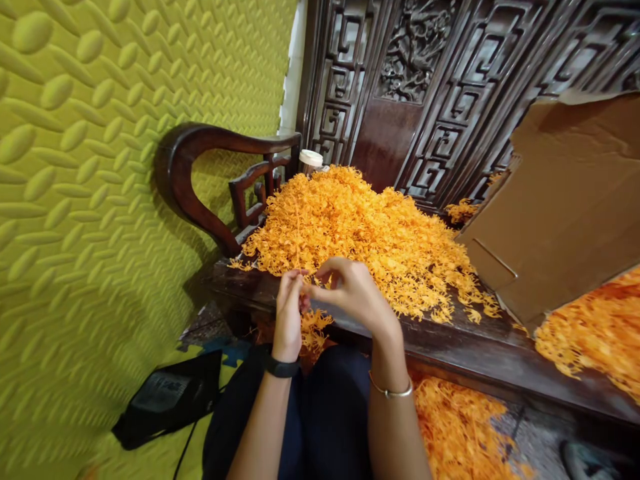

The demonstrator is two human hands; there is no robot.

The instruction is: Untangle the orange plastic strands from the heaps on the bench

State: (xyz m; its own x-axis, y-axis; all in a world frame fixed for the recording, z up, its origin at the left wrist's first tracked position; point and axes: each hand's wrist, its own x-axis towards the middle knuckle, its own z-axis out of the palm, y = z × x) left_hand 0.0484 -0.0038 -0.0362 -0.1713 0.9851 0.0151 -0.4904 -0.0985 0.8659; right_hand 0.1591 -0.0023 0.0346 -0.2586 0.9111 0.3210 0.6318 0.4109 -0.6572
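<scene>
Left hand [289, 317]: fingers bent and gathered toward the right; black band [283, 368] at the wrist. Right hand [355, 290]: thumb and forefinger narrowly apart, tips meeting the left fingers; bangle [395, 393] at the wrist. Fingertips overlap against orange; cannot tell whether a piece is pinched between them.

Orange pieces [350, 220], curly and thread-like: one large heap, directly beyond the hands, on a dark wooden bench [445, 347]. Individual forms hard to make out within the mass.

Further orange lots: a small clump [316, 327] just below the hands, partly covered by the left hand; a spread [455, 427] low and right of the hands, under the bench edge, cut off below; another [595, 327] far right, cut off by the frame.

Dark object [593, 460], lower right of the hands: cropped, blurred, perhaps a shoe.

Markings: pale panel [160, 391] on a black bag [205, 377], lower left of the hands; any lettering too blurred to read.

Containers: white-lidded jar [311, 159], beyond the hands behind the heap; lower body hidden, contents indistinct. Cardboard [565, 207], right of the hands, torn-edged, cut off at right; cannot tell whether a whole box. Bag contents unseen.
</scene>
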